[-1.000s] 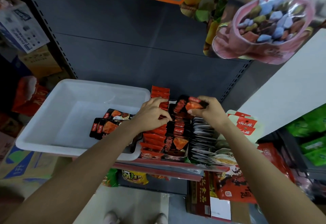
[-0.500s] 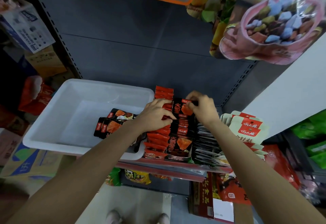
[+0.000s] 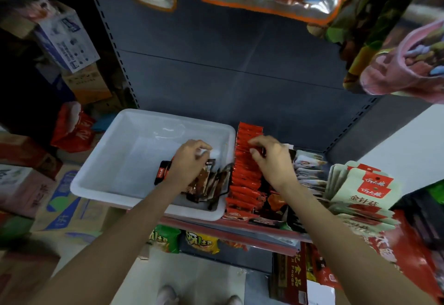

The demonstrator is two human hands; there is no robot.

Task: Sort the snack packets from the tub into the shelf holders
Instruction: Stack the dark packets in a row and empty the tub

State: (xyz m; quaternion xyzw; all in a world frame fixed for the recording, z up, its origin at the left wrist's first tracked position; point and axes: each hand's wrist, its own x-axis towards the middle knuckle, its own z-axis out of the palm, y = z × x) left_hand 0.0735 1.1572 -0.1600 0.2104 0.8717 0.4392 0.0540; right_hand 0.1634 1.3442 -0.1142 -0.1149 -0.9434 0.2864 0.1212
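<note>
— Over at the tub (image 3: 101, 184), 9 o'clock of the red row (image 3: 245, 177): left hand (image 3: 189, 160), moved back there from the holders within the last half second.

— And the right hand (image 3: 271, 158)?

— Shifted too. Was tucking a dark packet in at the far end of the dark row (image 3: 276, 206); now sits a little toward 9 o'clock, over the tops of the red row. No packet seen in it any more.

— Meaning what for the task?

— Looks like one packet filed and the next pick starting. Not finished, though: several dark packets (image 3: 211, 184) left in the tub, heaped in the corner nearest the holders, at about 4 o'clock of the tub's middle.

— Left fingers (image 3: 201, 147), then. How far open?

— Bent downward, knuckles up, tips near the tub floor at 12 o'clock of the heap. Palm right over the packets, hiding them. Cannot tell whether pinching one or merely hovering.

— Right fingers (image 3: 255, 141)?

— Half curled, thumb close under them, tips at the upper edges of the red packets. Touching, by the look of it. Could be squaring the row up, could be nipping one edge; cannot tell which.

— Anything else close by?

— White packs (image 3: 310, 170) at 3 o'clock of the right hand, untouched.
</note>
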